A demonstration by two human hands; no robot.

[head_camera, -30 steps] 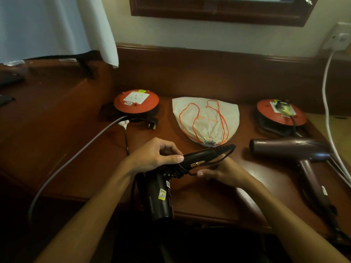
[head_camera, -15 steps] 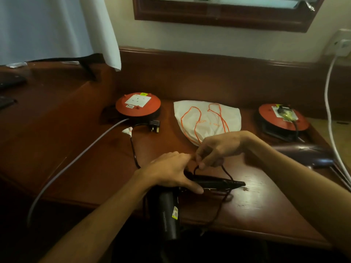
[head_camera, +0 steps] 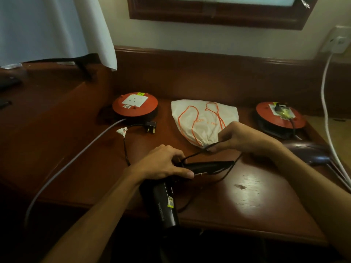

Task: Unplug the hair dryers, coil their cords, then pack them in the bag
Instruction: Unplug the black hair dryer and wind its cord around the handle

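A black hair dryer [head_camera: 163, 204] lies at the desk's front edge, barrel toward me, handle pointing right. My left hand [head_camera: 163, 164] grips it where barrel meets handle. My right hand [head_camera: 235, 137] pinches its black cord [head_camera: 193, 154] above the handle, a loop hanging around the handle's end. The cord's plug [head_camera: 151, 126] lies loose on the desk by the left orange reel [head_camera: 134, 105]. A white drawstring bag [head_camera: 203, 118] with orange strings lies flat behind my hands. A second, purple hair dryer [head_camera: 311, 154] rests at the right, its plug [head_camera: 283, 111] in the right orange reel [head_camera: 280, 116].
A grey cable [head_camera: 62, 168] runs from the left reel off the desk's front. A white cable [head_camera: 326, 111] drops from a wall socket [head_camera: 340, 41] at the right. A white cloth [head_camera: 57, 27] hangs at the back left. A raised wooden ledge borders the desk behind.
My right hand has moved from under the dryer's handle up and to the right, pulling the cord with it. The left hand stays on the dryer.
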